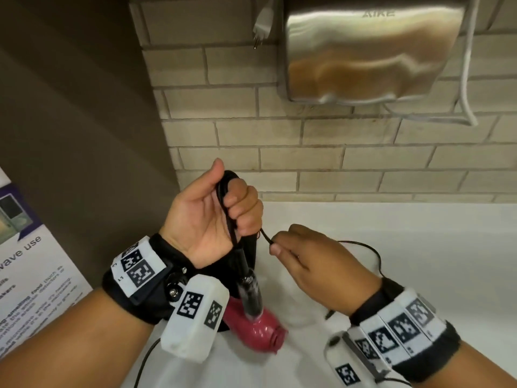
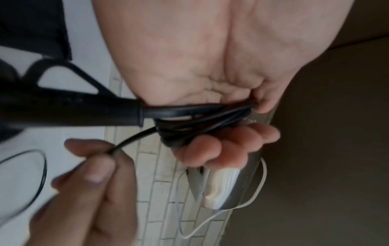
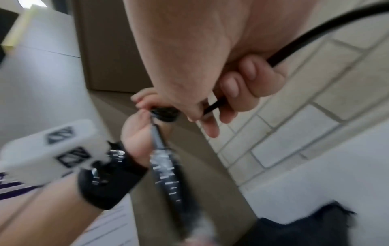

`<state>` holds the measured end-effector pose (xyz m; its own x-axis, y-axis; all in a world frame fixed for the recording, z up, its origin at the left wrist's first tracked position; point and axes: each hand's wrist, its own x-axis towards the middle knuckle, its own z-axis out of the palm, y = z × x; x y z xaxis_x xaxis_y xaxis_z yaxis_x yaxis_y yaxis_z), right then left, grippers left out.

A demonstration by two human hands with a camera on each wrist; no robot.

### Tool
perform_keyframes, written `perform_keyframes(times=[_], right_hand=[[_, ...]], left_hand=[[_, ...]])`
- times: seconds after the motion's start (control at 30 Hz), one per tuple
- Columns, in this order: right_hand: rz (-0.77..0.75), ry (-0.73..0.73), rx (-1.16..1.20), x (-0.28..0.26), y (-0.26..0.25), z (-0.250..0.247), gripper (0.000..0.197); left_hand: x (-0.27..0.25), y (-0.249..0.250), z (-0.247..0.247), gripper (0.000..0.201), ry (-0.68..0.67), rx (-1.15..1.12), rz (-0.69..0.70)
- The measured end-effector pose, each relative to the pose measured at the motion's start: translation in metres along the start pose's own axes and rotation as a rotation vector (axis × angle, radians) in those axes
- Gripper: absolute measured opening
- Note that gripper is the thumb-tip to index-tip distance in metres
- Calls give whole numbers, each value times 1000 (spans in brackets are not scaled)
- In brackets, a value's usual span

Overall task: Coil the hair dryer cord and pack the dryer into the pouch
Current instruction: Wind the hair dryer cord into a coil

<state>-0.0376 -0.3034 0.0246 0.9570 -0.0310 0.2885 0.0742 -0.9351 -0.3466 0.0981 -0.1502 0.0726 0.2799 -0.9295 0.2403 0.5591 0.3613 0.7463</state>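
My left hand [image 1: 223, 203] is raised palm-up and grips several loops of the black cord [image 1: 228, 208]. The hair dryer hangs below it by the cord, black handle [image 1: 249, 289] up and pink body [image 1: 258, 329] down, over the white counter [image 1: 419, 275]. Just to the right, my right hand [image 1: 275, 246] pinches the free run of cord, which trails off in a loose loop [image 1: 372, 253]. In the left wrist view the coil [image 2: 189, 126] lies across my curled fingers [image 2: 227, 146]. A dark fabric piece [image 3: 305, 229], possibly the pouch, lies on the counter under the dryer.
A steel wall-mounted hand dryer [image 1: 369, 49] with a white cable hangs on the tiled wall above. A white plug [image 1: 261, 23] dangles at its left. A brown partition [image 1: 84, 121] and a printed notice [image 1: 28, 261] stand at the left.
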Motion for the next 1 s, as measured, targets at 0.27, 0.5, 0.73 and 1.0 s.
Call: perform_keyframes(times=[0.27, 0.5, 0.73, 1.0], right_hand=[[-180, -118, -531, -7, -31, -27, 38], [-221, -118, -356, 16, -55, -97, 20], [-144, -1, 387, 52, 1, -99, 18], [-18, 255, 575, 44, 26, -37, 18]], left_hand=[[5, -18, 5, 68, 206, 671, 67], [2, -27, 8, 65, 266, 1071, -74], [5, -15, 16, 63, 34, 530, -302], [-1, -4, 7, 56, -228, 2, -322]])
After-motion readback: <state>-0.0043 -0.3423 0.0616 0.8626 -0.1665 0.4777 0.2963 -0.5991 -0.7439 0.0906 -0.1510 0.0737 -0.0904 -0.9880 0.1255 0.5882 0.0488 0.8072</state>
